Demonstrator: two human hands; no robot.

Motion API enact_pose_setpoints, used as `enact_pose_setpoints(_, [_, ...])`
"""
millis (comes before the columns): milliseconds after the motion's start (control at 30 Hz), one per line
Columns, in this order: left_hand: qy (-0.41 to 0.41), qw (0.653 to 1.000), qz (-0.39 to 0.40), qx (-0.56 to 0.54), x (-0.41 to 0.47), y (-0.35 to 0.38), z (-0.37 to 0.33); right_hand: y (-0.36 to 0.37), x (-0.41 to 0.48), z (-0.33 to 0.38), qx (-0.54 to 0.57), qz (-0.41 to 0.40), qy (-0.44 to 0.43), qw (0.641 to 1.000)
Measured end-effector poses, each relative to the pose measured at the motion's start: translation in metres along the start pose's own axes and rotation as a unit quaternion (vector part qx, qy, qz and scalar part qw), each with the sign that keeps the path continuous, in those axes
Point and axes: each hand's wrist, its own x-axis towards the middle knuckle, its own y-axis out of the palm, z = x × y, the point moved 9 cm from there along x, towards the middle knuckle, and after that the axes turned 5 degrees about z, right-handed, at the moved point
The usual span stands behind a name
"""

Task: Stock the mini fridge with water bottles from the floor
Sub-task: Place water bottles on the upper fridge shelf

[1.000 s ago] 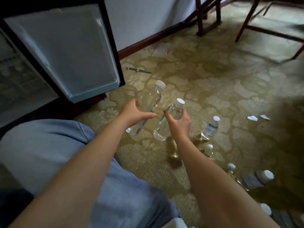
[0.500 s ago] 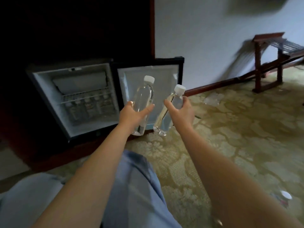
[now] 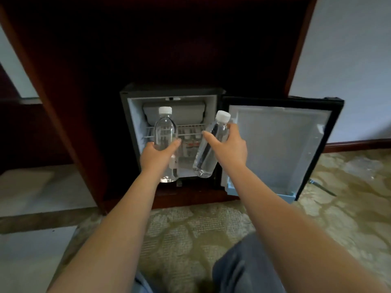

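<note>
The mini fridge [image 3: 135, 115] stands open inside a dark wooden cabinet, its door [image 3: 279, 149] swung out to the right. My left hand [image 3: 155, 156] grips a clear water bottle with a white cap [image 3: 165, 130], held upright in front of the fridge opening. My right hand [image 3: 229, 148] grips a second clear bottle [image 3: 208, 152], tilted with its cap up and to the right. Both bottles hang just before the wire shelf [image 3: 190, 132]. Several bottles [image 3: 189, 144] stand behind the shelf, partly hidden by my hands.
The dark wooden cabinet [image 3: 69, 123] frames the fridge on both sides and above. Patterned carpet [image 3: 190, 240] lies between my knees and the fridge. A grey wall [image 3: 349, 70] and baseboard run to the right. My blue-trousered knee [image 3: 243, 265] is low in view.
My view has swung left from the floor to face the fridge squarely. Both hands have carried their bottles from the carpet up to the fridge opening.
</note>
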Motion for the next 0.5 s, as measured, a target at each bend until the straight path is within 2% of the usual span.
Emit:
enact_pose_setpoints(100, [-0.018, 0.999, -0.039, -0.031, 0.037, -0.012, 0.020, 0.039, 0.027, 0.002, 0.018, 0.025, -0.013, 0.999])
enact_pose_setpoints(300, [0.002, 0.995, -0.093, -0.037, 0.118, -0.030, 0.040, 0.111, 0.091, 0.002, 0.050, 0.068, -0.027, 0.996])
enact_pose_setpoints(500, [0.032, 0.980, -0.187, -0.050, 0.181, -0.048, 0.066, 0.182, 0.148, 0.009, 0.089, 0.115, -0.050, 0.988])
